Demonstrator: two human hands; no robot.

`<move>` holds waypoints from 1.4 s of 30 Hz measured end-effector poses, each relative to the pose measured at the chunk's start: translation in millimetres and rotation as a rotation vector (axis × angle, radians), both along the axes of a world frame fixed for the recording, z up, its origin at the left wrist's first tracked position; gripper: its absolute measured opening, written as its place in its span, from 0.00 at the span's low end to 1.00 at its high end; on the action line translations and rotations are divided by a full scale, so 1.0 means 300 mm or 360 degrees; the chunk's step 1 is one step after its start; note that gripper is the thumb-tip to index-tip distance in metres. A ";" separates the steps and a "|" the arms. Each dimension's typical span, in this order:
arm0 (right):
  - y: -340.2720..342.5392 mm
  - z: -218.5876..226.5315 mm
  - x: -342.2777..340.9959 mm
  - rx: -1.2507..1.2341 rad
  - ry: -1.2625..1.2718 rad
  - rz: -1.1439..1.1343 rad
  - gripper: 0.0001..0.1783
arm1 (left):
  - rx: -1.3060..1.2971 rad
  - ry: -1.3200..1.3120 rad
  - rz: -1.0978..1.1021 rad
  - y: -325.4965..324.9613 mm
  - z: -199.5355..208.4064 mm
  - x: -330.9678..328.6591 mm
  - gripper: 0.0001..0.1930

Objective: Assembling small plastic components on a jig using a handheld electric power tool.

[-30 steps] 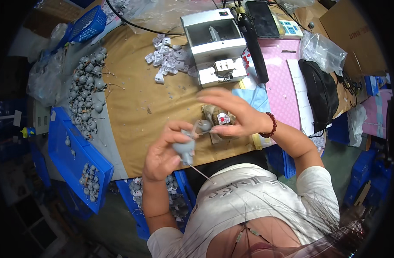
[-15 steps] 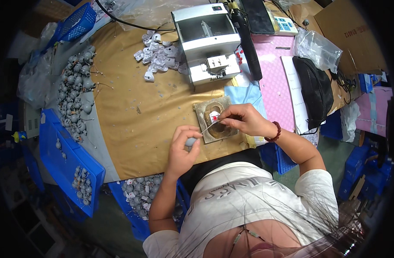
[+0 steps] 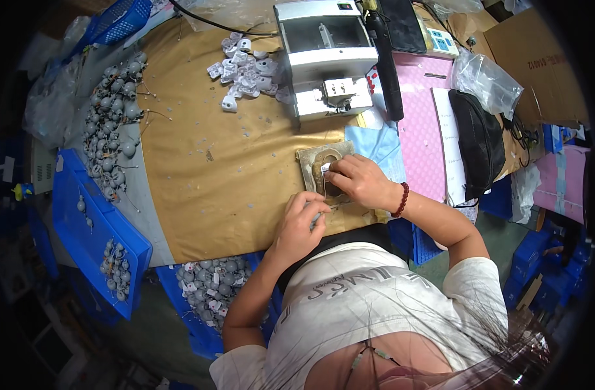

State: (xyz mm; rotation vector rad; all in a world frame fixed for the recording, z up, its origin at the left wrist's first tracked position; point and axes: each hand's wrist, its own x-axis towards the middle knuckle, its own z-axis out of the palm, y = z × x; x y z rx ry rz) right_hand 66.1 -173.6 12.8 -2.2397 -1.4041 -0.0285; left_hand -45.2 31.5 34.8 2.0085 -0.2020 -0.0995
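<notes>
A square metal block point(image 3: 306, 158) with a rounded hollow lies on the brown-covered table in front of me. In the hollow sits a small white plastic part point(image 3: 325, 168), partly covered by my fingers. My right hand point(image 3: 363, 184) is over the block, its thumb and fingers pinched together at the white part; whatever they grip there is hidden. Close by at the block's near left corner, my left hand point(image 3: 301, 226) curls around a small grey ball point(image 3: 315, 218), which shows only in part between the fingers.
Beyond the block stands a silver machine point(image 3: 326, 62), with a pile of white plastic parts point(image 3: 252, 71) to its left. Grey balls with wires point(image 3: 109, 110) heap along the left edge. Blue trays point(image 3: 99, 227) hold more. A black pouch point(image 3: 474, 140) lies at right.
My left hand has moved right, nearer the block and my right hand. The right fingers now cover the red spot on the white part. The whole view has shifted slightly.
</notes>
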 end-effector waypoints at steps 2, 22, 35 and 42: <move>0.002 0.010 0.001 -0.0084 -0.0027 0.0014 0.16 | -0.0002 0.0014 -0.0026 -0.002 -0.001 0.009 0.07; -0.105 0.050 0.033 0.0150 0.0919 -0.0301 0.27 | 0.1174 -0.0437 0.0043 -0.096 -0.104 0.048 0.29; -0.071 -0.018 0.024 0.0400 0.0614 -0.0463 0.20 | 0.1027 -0.0471 0.0041 -0.086 -0.118 0.060 0.27; -0.035 -0.053 0.063 0.0787 0.1426 -0.0246 0.17 | 0.0945 -0.0513 0.0044 -0.080 -0.121 0.071 0.23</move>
